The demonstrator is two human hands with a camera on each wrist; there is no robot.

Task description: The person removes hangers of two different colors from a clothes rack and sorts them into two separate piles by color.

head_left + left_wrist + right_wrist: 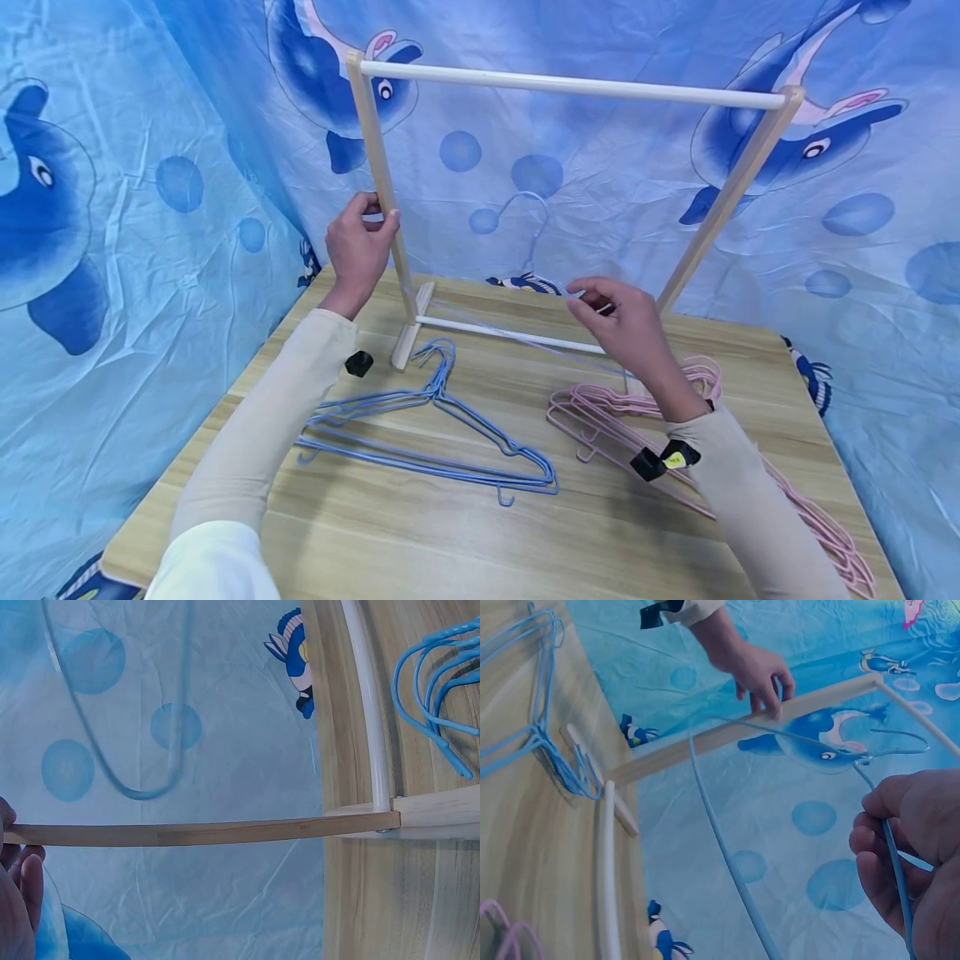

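Observation:
My left hand [360, 250] holds the left wooden post [377, 150] of a small garment rack between thumb and fingers. In my right hand [622, 321], thumb and fingers pinch one shoulder of a light blue wire hanger [721, 832]. That hanger is up off the table, in front of the rack's opening, its hook pointing upward below the white top rail [570, 82]. It is faint against the backdrop in the head view. Several blue hangers [438, 387] lie stacked on the table below, between my arms.
Several pink hangers [840, 546] lie on the table's right side, partly under my right forearm. The rack's white lower rail [517, 335] crosses near the back of the wooden table [420, 533]. A blue sea-themed cloth [202, 100] hangs behind and to the left.

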